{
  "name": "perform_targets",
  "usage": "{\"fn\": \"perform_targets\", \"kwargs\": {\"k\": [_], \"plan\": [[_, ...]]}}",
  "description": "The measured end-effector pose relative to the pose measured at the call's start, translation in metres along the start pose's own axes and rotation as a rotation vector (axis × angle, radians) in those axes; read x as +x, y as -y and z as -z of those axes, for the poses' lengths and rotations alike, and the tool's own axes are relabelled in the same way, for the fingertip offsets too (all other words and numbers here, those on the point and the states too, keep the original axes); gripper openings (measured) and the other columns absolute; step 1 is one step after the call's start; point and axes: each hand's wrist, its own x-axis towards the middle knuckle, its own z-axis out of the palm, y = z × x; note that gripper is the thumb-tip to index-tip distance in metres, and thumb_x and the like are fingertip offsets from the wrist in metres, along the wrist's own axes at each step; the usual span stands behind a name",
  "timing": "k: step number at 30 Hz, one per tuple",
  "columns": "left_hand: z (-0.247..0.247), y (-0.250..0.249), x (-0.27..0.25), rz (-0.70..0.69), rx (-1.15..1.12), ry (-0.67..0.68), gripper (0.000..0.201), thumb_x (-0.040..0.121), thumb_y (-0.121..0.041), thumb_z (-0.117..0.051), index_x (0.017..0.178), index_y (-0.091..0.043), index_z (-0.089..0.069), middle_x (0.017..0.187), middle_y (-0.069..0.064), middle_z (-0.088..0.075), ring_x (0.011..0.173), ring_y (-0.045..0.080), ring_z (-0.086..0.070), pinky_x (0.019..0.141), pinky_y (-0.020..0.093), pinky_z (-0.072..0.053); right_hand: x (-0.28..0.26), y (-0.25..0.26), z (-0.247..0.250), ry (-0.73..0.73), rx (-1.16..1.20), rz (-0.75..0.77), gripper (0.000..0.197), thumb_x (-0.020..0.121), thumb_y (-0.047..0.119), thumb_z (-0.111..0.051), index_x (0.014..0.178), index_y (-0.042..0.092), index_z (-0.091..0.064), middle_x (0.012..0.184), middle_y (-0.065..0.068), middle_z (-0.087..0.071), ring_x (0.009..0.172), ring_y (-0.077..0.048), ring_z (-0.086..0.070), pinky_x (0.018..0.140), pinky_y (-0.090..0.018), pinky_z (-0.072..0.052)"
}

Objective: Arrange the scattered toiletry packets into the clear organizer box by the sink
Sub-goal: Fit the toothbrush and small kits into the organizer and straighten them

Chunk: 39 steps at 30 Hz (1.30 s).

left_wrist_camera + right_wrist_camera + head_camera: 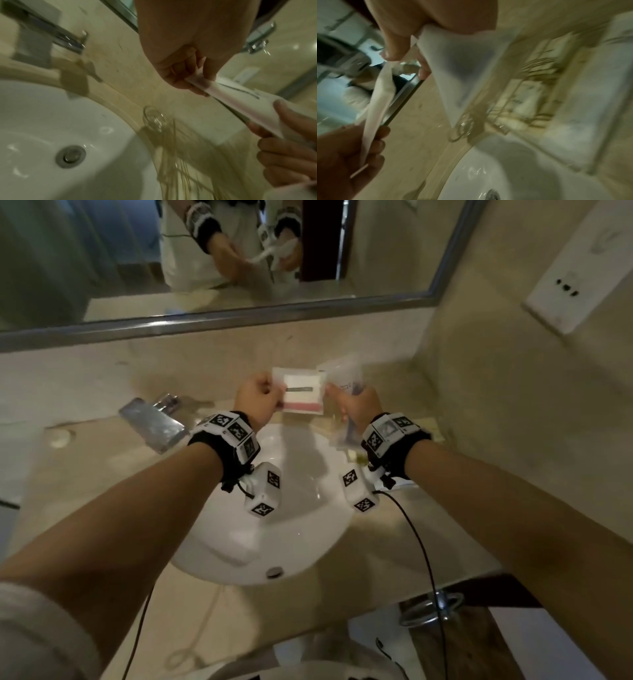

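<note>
A flat white packet with a pink stripe (pixel 303 393) is held above the counter behind the sink, one hand at each end. My left hand (pixel 260 398) pinches its left edge (pixel 193 81). My right hand (pixel 356 405) pinches its right edge and also grips a translucent packet (pixel 342 374) that sticks out above and below the fist. In the right wrist view the striped packet (pixel 380 101) runs edge-on between the hands, and the translucent packet (pixel 462 75) hangs below the palm. The clear organizer box (pixel 536 86) stands on the counter right of the sink, blurred, with pale packets inside.
The white sink basin (pixel 291 525) lies under my wrists, its chrome faucet (pixel 150 422) to the left. A mirror (pixel 205 251) runs along the back wall. A socket panel (pixel 575 268) is on the right wall. A chrome towel ring (pixel 431 607) hangs at the counter's front edge.
</note>
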Motion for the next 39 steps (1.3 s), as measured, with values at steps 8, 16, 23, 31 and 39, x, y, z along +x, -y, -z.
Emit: {"fn": "perform_targets", "kwargs": {"k": [8,16,23,31,39], "plan": [[-0.114,0.022,0.009,0.060,0.118,0.201,0.029,0.087,-0.002,-0.054,0.066,-0.021,-0.048,0.065,0.002,-0.052,0.061,0.022,-0.053,0.071,0.039,-0.050,0.012,-0.052,0.100,0.052,-0.125,-0.215,0.025,0.080,0.030,-0.071,0.073,0.012,-0.055,0.070,-0.004,-0.059,0.060,-0.015,-0.054,0.063,-0.024,-0.048],[-0.173,0.045,0.007,0.187,0.309,0.372,0.030,0.082,-0.016,-0.067,0.056,-0.018,-0.053,0.059,0.000,-0.050,0.061,0.017,-0.049,0.070,0.029,-0.043,0.022,-0.094,0.150,0.022,-0.210,-0.271,0.013,0.087,0.018,-0.063,0.083,0.006,-0.062,0.072,-0.005,-0.061,0.063,-0.016,-0.057,0.063,-0.023,-0.047],[-0.181,0.060,0.006,0.253,0.443,0.419,0.010,0.079,-0.010,-0.069,0.087,-0.005,-0.066,0.070,0.004,-0.058,0.069,0.019,-0.053,0.060,0.025,-0.044,0.034,-0.117,0.148,0.050,-0.329,-0.272,0.013,0.089,0.017,-0.060,0.082,0.010,-0.051,0.064,0.002,-0.053,0.060,-0.010,-0.052,0.060,-0.024,-0.040],[-0.168,0.070,0.005,0.235,0.579,0.346,0.012,0.080,-0.007,-0.062,0.089,-0.004,-0.068,0.079,0.006,-0.063,0.067,0.018,-0.057,0.079,0.031,-0.052,0.040,-0.117,0.133,0.106,-0.403,-0.278,0.036,0.089,0.018,-0.060,0.117,-0.002,-0.053,0.108,-0.008,-0.059,0.102,-0.022,-0.057,0.081,-0.029,-0.043],[-0.155,0.077,0.001,0.243,0.578,0.341,0.026,0.077,-0.024,-0.073,0.065,-0.022,-0.050,0.080,0.003,-0.060,0.073,0.021,-0.056,0.075,0.033,-0.052,0.043,-0.113,0.108,0.108,-0.423,-0.272,0.034,0.089,0.016,-0.060,0.119,0.002,-0.053,0.110,-0.007,-0.060,0.092,-0.021,-0.055,0.077,-0.024,-0.041]]}}
